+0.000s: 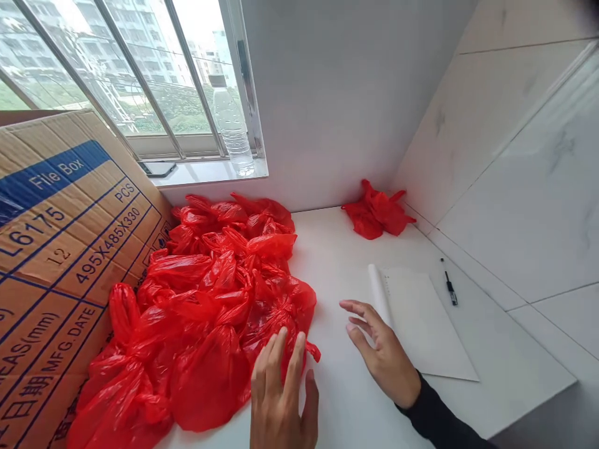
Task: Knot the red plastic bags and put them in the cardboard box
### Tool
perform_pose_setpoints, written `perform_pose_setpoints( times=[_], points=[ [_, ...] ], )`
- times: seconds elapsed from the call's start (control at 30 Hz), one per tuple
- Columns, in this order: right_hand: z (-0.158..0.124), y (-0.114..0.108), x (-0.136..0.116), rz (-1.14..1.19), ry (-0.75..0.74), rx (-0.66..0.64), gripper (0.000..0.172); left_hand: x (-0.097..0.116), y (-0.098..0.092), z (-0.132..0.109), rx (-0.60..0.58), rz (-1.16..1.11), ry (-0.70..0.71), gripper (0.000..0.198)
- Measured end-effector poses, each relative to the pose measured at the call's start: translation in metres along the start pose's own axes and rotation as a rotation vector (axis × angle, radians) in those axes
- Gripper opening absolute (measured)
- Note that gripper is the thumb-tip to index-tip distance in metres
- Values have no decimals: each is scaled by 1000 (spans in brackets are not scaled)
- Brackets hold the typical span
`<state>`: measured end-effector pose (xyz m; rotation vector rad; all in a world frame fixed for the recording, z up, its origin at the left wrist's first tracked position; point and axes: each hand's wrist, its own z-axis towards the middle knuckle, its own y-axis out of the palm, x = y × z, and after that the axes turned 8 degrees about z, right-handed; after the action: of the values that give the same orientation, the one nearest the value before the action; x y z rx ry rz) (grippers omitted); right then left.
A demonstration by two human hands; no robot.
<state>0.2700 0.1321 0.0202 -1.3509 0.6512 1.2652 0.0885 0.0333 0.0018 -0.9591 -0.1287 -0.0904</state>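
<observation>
On the table [322,249] beside the cardboard box [70,218], red bags [210,299] lie heaped, several already knotted; what remains I can't tell. One red bundle [379,211] sits apart. My left hand [281,393], fingers loose, is at the heap's edge; my right hand [379,355] hovers empty, relaxed.

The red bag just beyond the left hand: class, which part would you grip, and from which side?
Probably pinch the gathered plastic of that red bag, where its creases converge, coming from above and the right. That bunching should hold better than the loose sides; other red bags crowd its left, while its right edge faces the right hand.
</observation>
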Motion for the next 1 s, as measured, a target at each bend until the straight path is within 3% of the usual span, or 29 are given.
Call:
perform_pose_setpoints(
  times=[0.1,0.2,0.33,0.47,0.7,1.0],
  points=[
    [52,-29,11,-103,-23,85,32,-7,6,-26,84,-51,-36,51],
    [107,-48,38,-258,-16,153,29,-10,18,-37,79,-121,-35,50],
    [163,-53,73,-459,18,211,30,-7,23,-34,77,-160,-54,52],
    [186,-50,90,-559,35,202,34,-3,13,-33,114,-119,-61,52],
    [169,-47,75,-602,-32,151,29,5,0,-32,181,-234,-15,44],
    [79,-38,16,-498,-102,-43,21,-6,5,-33,113,-295,52,48]
  ],
)
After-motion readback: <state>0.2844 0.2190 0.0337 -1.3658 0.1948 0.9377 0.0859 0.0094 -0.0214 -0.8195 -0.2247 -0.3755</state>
